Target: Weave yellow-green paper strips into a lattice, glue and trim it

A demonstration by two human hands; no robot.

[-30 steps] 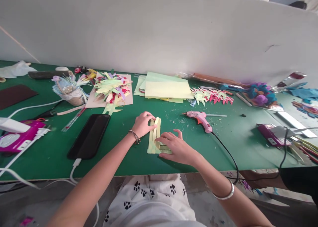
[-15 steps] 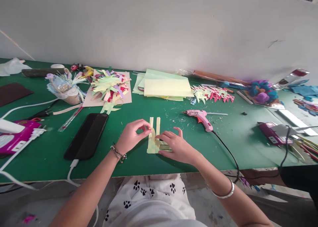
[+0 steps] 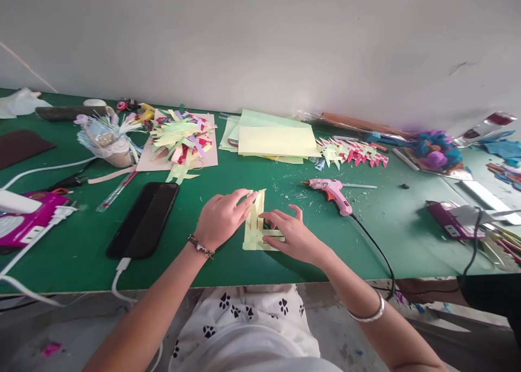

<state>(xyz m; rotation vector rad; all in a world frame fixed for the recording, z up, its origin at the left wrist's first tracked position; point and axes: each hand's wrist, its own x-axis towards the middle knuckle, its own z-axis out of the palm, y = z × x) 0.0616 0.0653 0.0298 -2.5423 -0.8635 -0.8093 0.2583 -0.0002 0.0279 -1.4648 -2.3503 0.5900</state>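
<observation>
Pale yellow paper strips [image 3: 251,236] lie woven together on the green table, some pointing away from me and some to the right. My left hand [image 3: 223,215] is at the far ends of the upright strips, its fingertips touching them; whether it pinches one is too small to tell. My right hand [image 3: 291,233] rests over the strips that run to the right, fingers spread, fingertips on the paper. A pink glue gun [image 3: 331,190] lies beyond my right hand, and a black phone [image 3: 143,220] lies left of my left hand.
Paper sheets [image 3: 277,141] lie at the back beside woven red and green strips [image 3: 356,152]. A heap of cut strips [image 3: 183,136] and a small basket [image 3: 112,144] stand back left. Purple power blocks [image 3: 35,215] flank both sides. Another person's arm [image 3: 431,286] shows lower right.
My left hand has moved slightly forward and right, to the far ends of the strips, and its fingers now cover them. My right hand has barely shifted. The view has moved a little.
</observation>
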